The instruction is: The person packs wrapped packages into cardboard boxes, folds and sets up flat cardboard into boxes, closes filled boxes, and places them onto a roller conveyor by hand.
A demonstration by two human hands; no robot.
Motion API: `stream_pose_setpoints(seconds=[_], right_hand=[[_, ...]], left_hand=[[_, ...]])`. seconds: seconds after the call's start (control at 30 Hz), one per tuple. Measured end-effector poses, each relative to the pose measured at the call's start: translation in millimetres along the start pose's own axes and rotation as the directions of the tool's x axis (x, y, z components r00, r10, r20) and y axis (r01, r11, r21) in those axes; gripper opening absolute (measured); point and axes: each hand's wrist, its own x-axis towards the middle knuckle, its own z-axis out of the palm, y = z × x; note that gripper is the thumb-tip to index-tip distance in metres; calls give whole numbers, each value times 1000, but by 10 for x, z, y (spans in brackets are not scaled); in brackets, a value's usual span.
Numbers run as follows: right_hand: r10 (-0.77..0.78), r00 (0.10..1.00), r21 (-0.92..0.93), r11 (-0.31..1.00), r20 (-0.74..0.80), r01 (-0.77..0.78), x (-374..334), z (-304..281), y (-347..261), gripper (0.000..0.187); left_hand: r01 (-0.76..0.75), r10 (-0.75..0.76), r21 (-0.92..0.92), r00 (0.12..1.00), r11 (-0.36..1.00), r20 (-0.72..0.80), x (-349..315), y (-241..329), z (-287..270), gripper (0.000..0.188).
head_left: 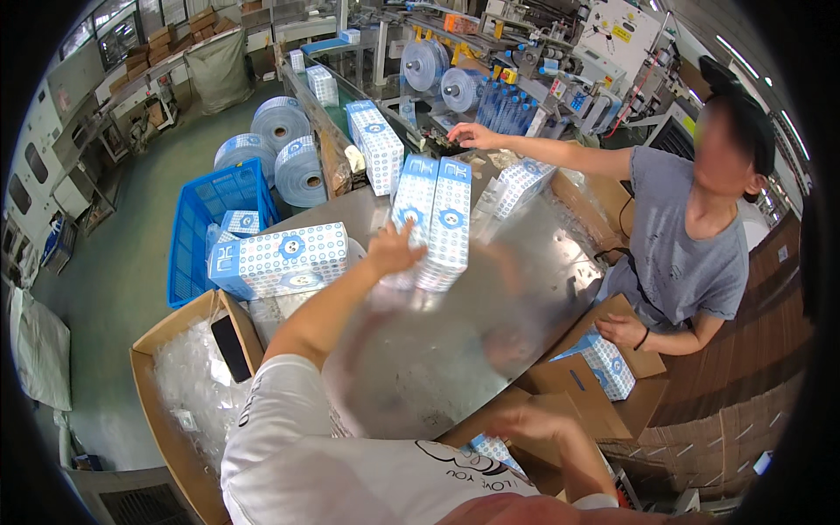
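Observation:
My left hand (395, 251) reaches across the metal table, its fingers spread against the near part of a blue-and-white patterned pack (415, 194). Close beside that pack, on its right, lies a matching pack (450, 223). At the lower edge my right hand (534, 423) is bent low over an open cardboard carton (569, 418); its fingers are smeared, and whether they grip anything is unclear. A blue-and-white pack (495, 450) shows partly inside, just below this hand. Another long pack (293, 259) lies left of my left forearm.
Across the table a co-worker (682, 201) stretches one arm toward the conveyor and keeps a hand at a carton holding a pack (608, 363). A blue crate (185, 229), film rolls (302, 171) and a carton of clear plastic (197, 385) stand left. Another pack (374, 144) sits on the conveyor end.

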Motion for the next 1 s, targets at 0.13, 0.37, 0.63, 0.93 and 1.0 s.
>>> stream_pose_setpoints(seconds=[0.13, 0.37, 0.63, 0.93, 1.0], right_hand=[[-706, 453, -612, 704, -545, 361, 659, -954, -1405, 35], [-721, 270, -770, 597, -638, -224, 1906, -1498, -1310, 76], [-668, 494, -820, 343, -556, -459, 861, -259, -976, 86], [-457, 519, -559, 828, -722, -48, 742, -853, -606, 117], [-703, 388, -672, 701, -596, 239, 106, -740, -692, 109]], left_hand=[[-135, 148, -94, 978, 986, 146, -866, 509, 39, 90], [-369, 255, -2, 639, 929, 726, -2379, 1245, -352, 102], [-859, 834, -36, 486, 511, 260, -2353, 625, -7, 111], [-782, 797, -153, 594, 604, 110, -2222, 974, 3, 90], [-754, 769, -277, 635, 595, -77, -2473, 1331, -501, 90]])
